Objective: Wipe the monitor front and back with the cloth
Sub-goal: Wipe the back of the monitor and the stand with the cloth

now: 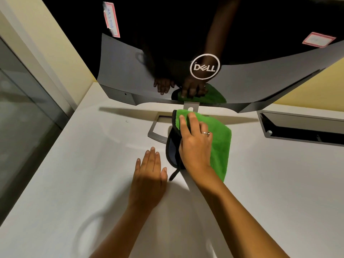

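Note:
A dark Dell monitor (130, 67) stands at the far side of the white table (74, 183), its glossy back facing me and mirroring both hands. Its grey stand base (155, 130) sits below it. A green cloth (220, 146) with a black edge lies on the table over the stand base. My right hand (195, 144) lies flat on top of the cloth, fingers stretched toward the stand neck. My left hand (149, 174) rests flat on the bare table just left of the cloth, holding nothing.
Two pink-edged labels (112, 19) (318, 39) are stuck on the monitor. A dark metal tray or bracket (301, 130) sits at the right by the yellow wall. A glass panel (22, 101) runs along the left.

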